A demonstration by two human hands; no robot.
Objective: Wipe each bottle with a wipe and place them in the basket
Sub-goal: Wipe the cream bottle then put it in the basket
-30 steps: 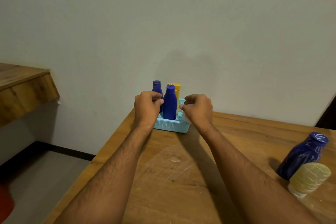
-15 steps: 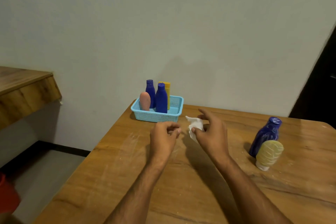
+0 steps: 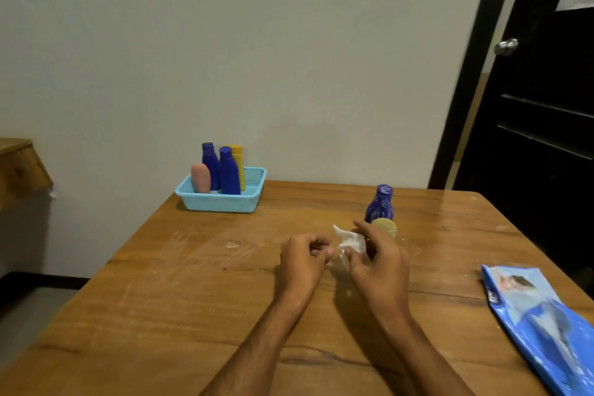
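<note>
Counter, wooden, fills the lower frame; its near edge is cut off. Wipes pack, blue, lower right, partly out of frame, probably kept within reach for fresh wipes. Basket, pale blue, left of centre at the counter's far edge, holds four upright bottles, likely the finished ones. Dark blue bottle and pale yellow bottle stand right of centre, seemingly awaiting wiping; the yellow one is half hidden behind the right hand. Right grip pinches the wipe. Left hand: fingers curled beside the wipe; contact cannot be told.
</note>
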